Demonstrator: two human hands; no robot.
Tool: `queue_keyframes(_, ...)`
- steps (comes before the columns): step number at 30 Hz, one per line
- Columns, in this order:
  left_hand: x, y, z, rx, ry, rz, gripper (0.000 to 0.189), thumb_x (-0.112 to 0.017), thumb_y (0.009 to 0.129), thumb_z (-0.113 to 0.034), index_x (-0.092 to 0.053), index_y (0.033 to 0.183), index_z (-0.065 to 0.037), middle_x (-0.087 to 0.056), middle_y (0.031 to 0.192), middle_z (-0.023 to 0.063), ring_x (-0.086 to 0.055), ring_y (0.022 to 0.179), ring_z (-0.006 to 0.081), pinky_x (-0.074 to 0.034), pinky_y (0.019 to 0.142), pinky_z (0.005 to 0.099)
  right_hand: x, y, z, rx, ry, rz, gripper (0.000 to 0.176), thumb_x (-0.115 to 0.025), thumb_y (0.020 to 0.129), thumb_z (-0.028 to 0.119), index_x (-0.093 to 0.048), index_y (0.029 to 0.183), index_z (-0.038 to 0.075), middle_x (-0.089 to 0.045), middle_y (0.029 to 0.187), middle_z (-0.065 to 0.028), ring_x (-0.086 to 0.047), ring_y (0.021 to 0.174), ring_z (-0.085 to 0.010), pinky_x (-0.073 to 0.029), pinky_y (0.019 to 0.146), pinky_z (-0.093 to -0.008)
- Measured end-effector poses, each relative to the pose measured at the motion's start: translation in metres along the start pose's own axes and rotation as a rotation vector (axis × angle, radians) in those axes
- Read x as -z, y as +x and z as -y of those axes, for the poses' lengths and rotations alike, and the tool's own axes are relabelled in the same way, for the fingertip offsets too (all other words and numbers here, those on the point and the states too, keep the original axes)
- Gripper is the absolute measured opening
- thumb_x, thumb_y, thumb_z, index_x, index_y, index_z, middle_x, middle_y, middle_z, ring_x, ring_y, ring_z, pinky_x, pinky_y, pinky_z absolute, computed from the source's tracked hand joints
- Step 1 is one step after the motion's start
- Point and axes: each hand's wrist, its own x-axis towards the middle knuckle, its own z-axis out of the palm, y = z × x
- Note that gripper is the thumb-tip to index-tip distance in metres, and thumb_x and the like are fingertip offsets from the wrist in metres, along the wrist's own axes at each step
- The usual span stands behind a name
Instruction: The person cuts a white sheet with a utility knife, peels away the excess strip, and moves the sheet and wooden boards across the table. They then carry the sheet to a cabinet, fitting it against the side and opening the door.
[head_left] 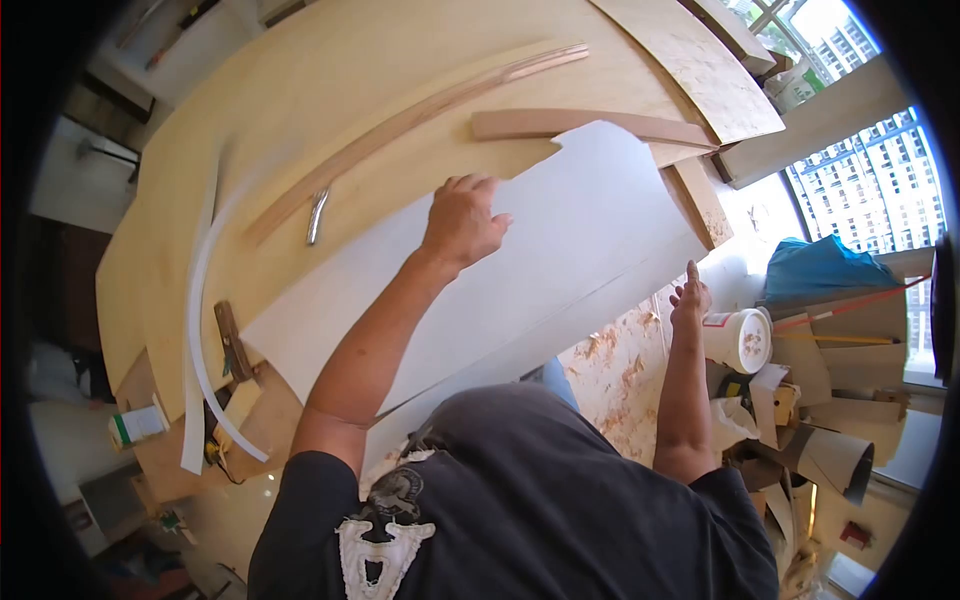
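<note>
A large white sheet [560, 240], with a notch torn or cut in its far edge, lies at a slant over the wooden work surface in front of me. My left hand [465, 222] is at the sheet's far edge, fingers curled over it and thumb on the white face. Beyond the sheet's near right corner is my right hand [690, 297], its index finger stretched toward that corner and the other fingers partly bent. Past the left hand lie a long curved wooden strip [420, 118], a shorter wooden piece [600, 127] and a shiny metal tool [317, 217].
White curved strips [197, 300] and a wooden hand plane [232, 340] lie at the left. Wood shavings [620, 385] cover the area below the sheet. A white bucket [738, 338], a blue bag [825, 268] and board offcuts [850, 385] crowd the right side by the window.
</note>
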Motion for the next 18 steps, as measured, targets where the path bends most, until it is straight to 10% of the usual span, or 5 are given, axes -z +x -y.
queue_keyframes(7, -0.092, 0.163, -0.045, 0.408, -0.010, 0.207, 0.063, -0.081, 0.072, -0.024, -0.058, 0.121, 0.008, -0.066, 0.117, 0.0240, -0.064, 0.109, 0.0322, -0.049, 0.096, 0.0376, -0.013, 0.051, 0.009, -0.164, 0.047, 0.012, 0.048, -0.085, 0.076, 0.033, -0.059, 0.093, -0.004, -0.052, 0.070, -0.0043, -0.052, 0.058, -0.0170, -0.044, 0.044, -0.0323)
queue_keyframes(12, -0.125, 0.203, -0.019, 0.879, -0.590, 0.563, 0.025, -0.079, 0.079, -0.020, -0.064, 0.094, -0.007, -0.064, 0.078, 0.0030, -0.057, 0.060, 0.0090, -0.041, 0.044, 0.0269, -0.007, 0.070, 0.000, -0.123, 0.291, 0.219, 0.045, -0.083, 0.079, 0.030, -0.062, 0.102, -0.003, -0.065, 0.085, -0.0122, -0.064, 0.072, -0.0234, -0.055, 0.059, -0.0389)
queue_keyframes(18, -0.138, 0.193, -0.031, 0.785, -0.777, 0.680, 0.034, -0.077, 0.082, -0.022, -0.066, 0.105, 0.000, -0.068, 0.088, 0.0051, -0.061, 0.071, 0.0124, -0.050, 0.061, 0.0292, -0.018, 0.083, -0.006, -0.173, 0.351, 0.206, 0.042, -0.076, 0.083, 0.016, -0.057, 0.109, -0.010, -0.065, 0.105, -0.0182, -0.065, 0.089, -0.0241, -0.055, 0.076, -0.0372)
